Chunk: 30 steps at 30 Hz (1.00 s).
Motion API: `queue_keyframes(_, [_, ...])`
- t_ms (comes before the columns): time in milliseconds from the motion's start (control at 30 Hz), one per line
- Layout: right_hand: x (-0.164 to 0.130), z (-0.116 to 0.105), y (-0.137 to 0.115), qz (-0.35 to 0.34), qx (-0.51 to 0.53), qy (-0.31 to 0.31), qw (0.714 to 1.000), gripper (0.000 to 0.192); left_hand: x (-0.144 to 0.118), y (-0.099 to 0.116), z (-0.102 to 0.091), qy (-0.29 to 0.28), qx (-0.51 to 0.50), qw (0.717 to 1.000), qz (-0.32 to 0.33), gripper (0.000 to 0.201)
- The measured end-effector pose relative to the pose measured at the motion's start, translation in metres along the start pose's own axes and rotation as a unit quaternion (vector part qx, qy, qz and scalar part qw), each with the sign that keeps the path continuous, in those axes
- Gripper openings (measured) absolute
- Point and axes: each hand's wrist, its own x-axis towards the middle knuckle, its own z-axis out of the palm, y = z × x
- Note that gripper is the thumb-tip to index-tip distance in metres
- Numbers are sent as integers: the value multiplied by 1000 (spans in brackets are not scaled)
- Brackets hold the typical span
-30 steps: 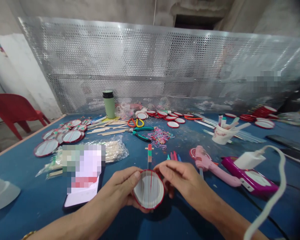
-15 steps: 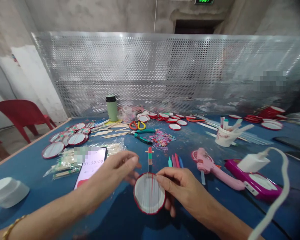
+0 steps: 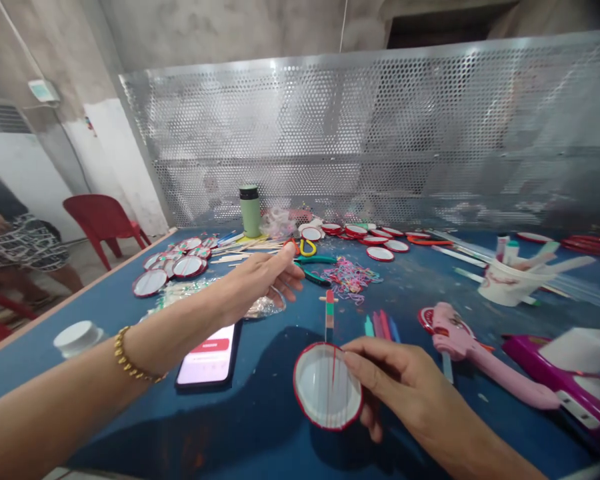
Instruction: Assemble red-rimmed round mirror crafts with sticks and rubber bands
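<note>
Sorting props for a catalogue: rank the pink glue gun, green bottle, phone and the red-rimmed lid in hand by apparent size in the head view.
1. pink glue gun
2. phone and red-rimmed lid, held by the right hand: look alike
3. green bottle, smallest, though farthest from the camera, so its true rank is unsure

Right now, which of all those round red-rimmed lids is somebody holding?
The lid nearest the camera, pinched at its edge by the right hand. It has strings stretched across it. The other lids lie untouched farther back on the table.
</note>
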Motion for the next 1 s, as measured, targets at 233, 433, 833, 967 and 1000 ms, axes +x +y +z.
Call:
queue_keyframes(233, [-1,0,-2,-3,-2,16,1000,52,2,16,-7,32,45,998,31,60])
queue_keyframes(433, [-2,1,-3,-7,11,20,1000,50,3,9,4,-4,60,998,14,57])
queue_keyframes(833, [-3,2,-4,-6,15,13,1000,53,-2,-8,38,-109,-30,994,-15,22])
queue_keyframes(967, [-4,2,-2,-4,12,13,1000,53,-2,-6,43,-75,-20,997,-3,20])
queue_keyframes(1000, [-4,2,-2,-4,12,13,1000,53,-2,-5,44,-70,-19,997,-1,19])
